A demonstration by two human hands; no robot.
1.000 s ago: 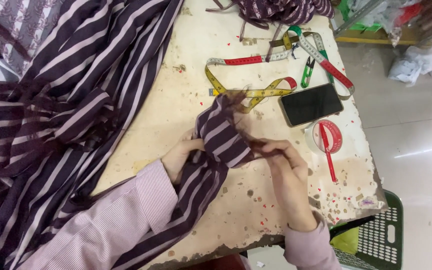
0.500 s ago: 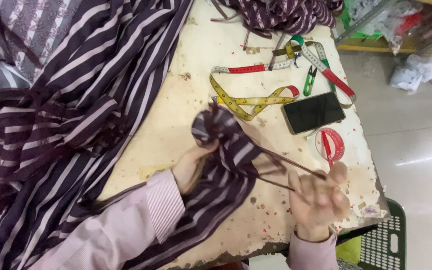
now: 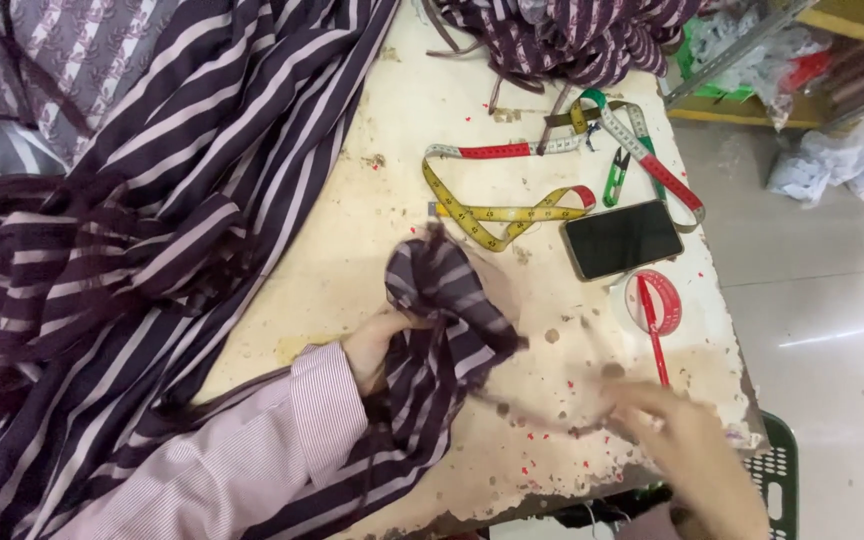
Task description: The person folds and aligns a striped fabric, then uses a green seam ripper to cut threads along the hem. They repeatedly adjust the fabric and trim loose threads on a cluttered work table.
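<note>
My left hand [image 3: 377, 345] grips a bunched fold of dark purple fabric with pale stripes [image 3: 447, 300] on a worn cream table [image 3: 352, 230]. The fabric wraps over my left wrist and trails down toward me. My right hand [image 3: 682, 445] is blurred with motion near the table's front right corner, fingers closed on a thin dark strand [image 3: 542, 415] that runs back to the bunched fabric. More of the same striped cloth [image 3: 132, 230] lies heaped over the table's left side.
A yellow, red and white measuring tape [image 3: 512, 205] curls at the table's middle. Beside it lie small green thread snips [image 3: 615, 178], a black phone [image 3: 622, 238] and a red-rimmed round object with a red stick [image 3: 655, 305]. A green crate [image 3: 777, 480] stands below the right corner.
My right hand has pulled away from the fabric toward the front right, drawing the thin strand out longer. The left hand keeps hold of the bunched fold, which now stands looser.
</note>
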